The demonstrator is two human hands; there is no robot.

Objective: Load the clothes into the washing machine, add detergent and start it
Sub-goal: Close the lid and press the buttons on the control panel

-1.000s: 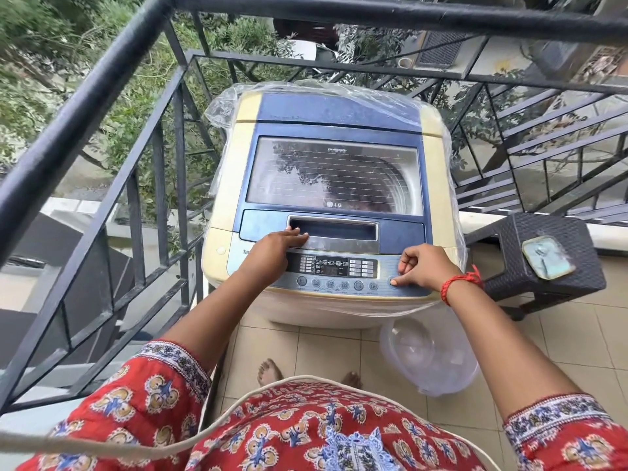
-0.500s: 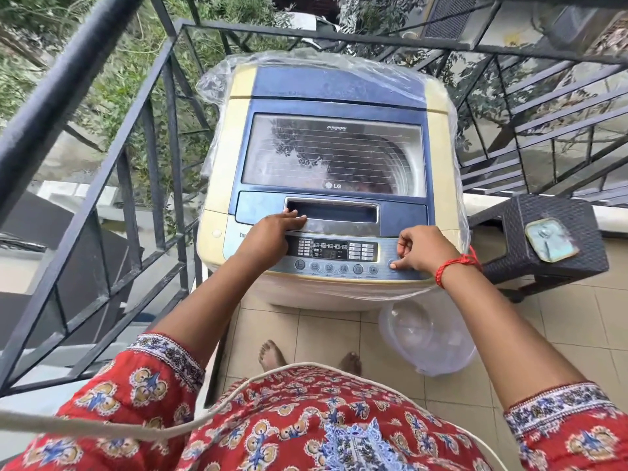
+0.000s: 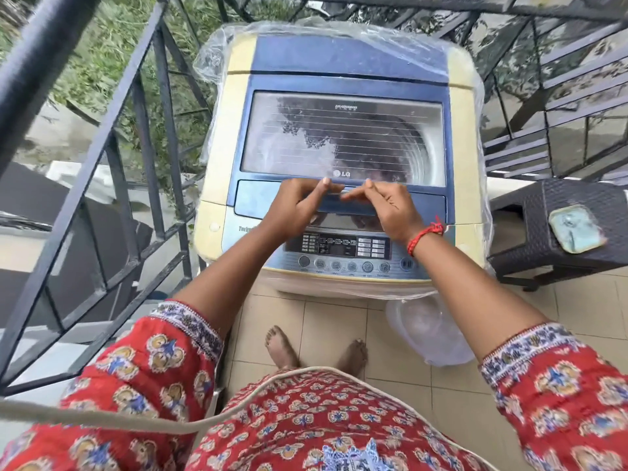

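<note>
A cream and blue top-load washing machine (image 3: pixel 343 62) stands in front of me, wrapped in clear plastic, its glass lid (image 3: pixel 343 137) closed. Dark clothes show dimly in the drum through the glass. My left hand (image 3: pixel 299 209) and my right hand (image 3: pixel 390 209) both rest on the lid's front handle recess (image 3: pixel 353 207), fingers hooked at its edge, fingertips nearly touching. The control panel (image 3: pixel 343 248) with its row of round buttons lies below my wrists, uncovered.
A black metal railing (image 3: pixel 112 158) runs close on the left and behind the machine. A dark wicker stool (image 3: pixel 530 226) with a small greenish dish (image 3: pixel 574 227) stands to the right. A clear plastic tub (image 3: pixel 428 331) lies on the tiled floor beside my bare feet.
My right hand left the button at the panel's right end and rose to the lid handle. My left hand shifted up onto the handle too. The camera moved closer.
</note>
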